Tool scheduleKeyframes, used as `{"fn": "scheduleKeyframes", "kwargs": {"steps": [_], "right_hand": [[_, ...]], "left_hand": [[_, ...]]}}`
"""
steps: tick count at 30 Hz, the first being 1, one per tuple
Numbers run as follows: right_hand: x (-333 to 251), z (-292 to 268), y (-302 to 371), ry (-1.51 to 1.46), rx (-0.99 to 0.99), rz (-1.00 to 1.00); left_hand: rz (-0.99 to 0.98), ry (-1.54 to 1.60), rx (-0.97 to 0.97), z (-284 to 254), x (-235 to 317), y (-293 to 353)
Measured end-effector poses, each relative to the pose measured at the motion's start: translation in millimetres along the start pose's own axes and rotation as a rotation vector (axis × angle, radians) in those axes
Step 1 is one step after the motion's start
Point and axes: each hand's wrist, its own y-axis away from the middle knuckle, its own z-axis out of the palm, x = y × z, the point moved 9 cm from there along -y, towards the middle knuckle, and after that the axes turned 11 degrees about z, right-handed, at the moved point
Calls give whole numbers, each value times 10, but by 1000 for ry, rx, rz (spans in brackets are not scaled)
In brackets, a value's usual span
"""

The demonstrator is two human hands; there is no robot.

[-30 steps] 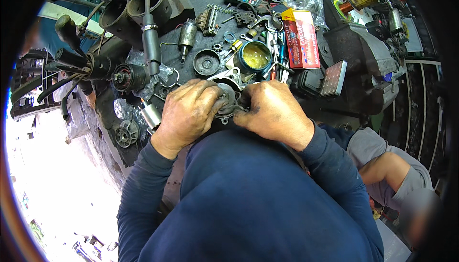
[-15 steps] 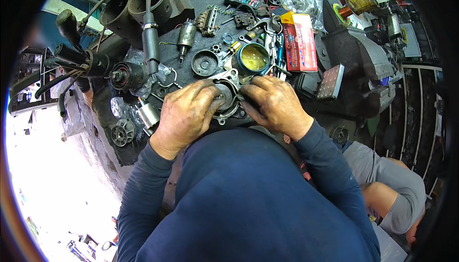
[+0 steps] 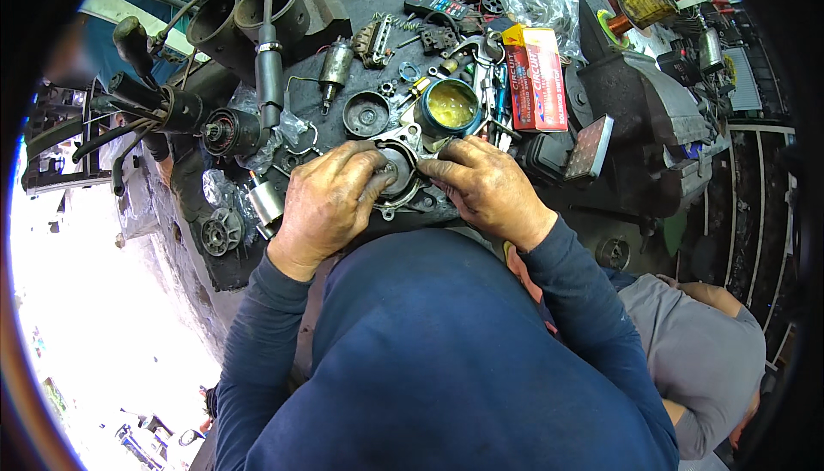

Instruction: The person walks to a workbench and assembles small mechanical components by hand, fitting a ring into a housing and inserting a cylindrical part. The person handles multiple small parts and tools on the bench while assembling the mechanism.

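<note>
A round, grey cast-metal housing (image 3: 400,181) with mounting ears lies on the workbench in front of me, its round hollow facing up. My left hand (image 3: 330,196) grips its left side, with thumb and fingertips bent over the rim into the hollow. From the other side, my right hand (image 3: 491,186) closes its curled fingers on the right rim; part of those fingertips is hidden. Just beyond the housing stand an open tub of yellowish grease (image 3: 451,105) and a dark round metal cap (image 3: 366,114).
A small motor (image 3: 336,69), a red and white box (image 3: 538,80) and hand tools crowd the far bench. Cylindrical housings (image 3: 273,12) stand far left; a silver cylinder (image 3: 267,202) and a round end plate (image 3: 221,232) lie nearer. Another person (image 3: 695,342) bends over at lower right.
Both hands keep hold of the housing, with small finger shifts along its rim. The person at lower right has bent further forward. My view has shifted slightly.
</note>
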Motion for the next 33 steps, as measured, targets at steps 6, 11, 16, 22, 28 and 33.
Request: {"fn": "scheduleKeyframes", "kwargs": {"steps": [6,11,16,22,28,33], "right_hand": [[10,58,33,79,-62,-62],[-20,66,43,107,-96,-48],[-14,34,22,31,-103,-13],[116,-140,64,106,-5,180],[16,-212,167,209,96,226],[64,-43,90,344,-17,343]], "left_hand": [[-20,17,23,-17,-1,7],[-2,1,35,-24,21,8],[-51,25,6,-10,-2,21],[-73,15,-4,-14,4,32],[-54,13,20,-9,9,37],[-34,24,59,-17,3,25]]}}
